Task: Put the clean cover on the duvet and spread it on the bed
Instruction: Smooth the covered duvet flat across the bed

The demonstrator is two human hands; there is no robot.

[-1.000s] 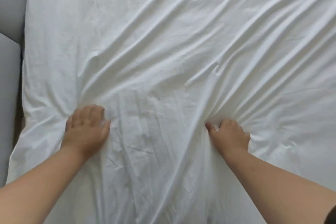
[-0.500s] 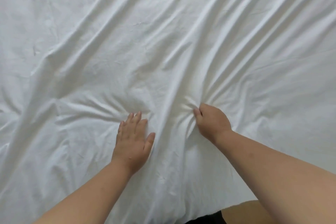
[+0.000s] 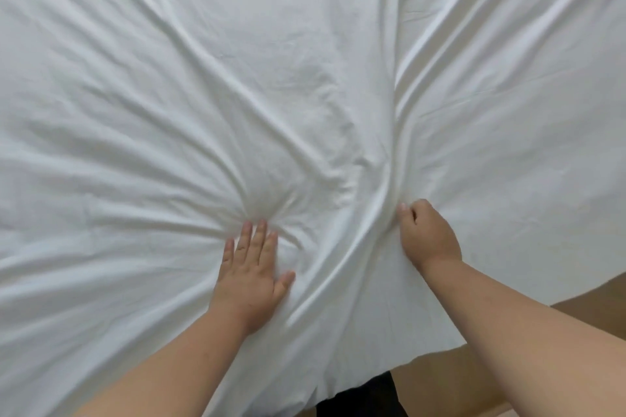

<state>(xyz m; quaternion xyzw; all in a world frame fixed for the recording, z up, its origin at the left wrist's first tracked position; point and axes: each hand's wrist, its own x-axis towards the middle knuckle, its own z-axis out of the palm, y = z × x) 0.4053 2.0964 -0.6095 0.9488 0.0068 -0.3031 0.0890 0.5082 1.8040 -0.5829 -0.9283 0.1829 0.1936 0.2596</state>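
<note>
A wrinkled white fabric duvet cover (image 3: 237, 95) lies spread over the bed, hiding it; its near edge hangs above brown floor (image 3: 440, 379).

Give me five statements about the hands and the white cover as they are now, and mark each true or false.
1. The left hand lies flat on the white cover, fingers straight. True.
2. The right hand is lifted clear of the fabric. False: it grips a bunch of it.
3. Creases fan out from both hands. True.
4. The cover lies smooth, without wrinkles. False: long folds run across it.
5. The two hands touch each other. False: a ridge of fabric lies between them.
</note>
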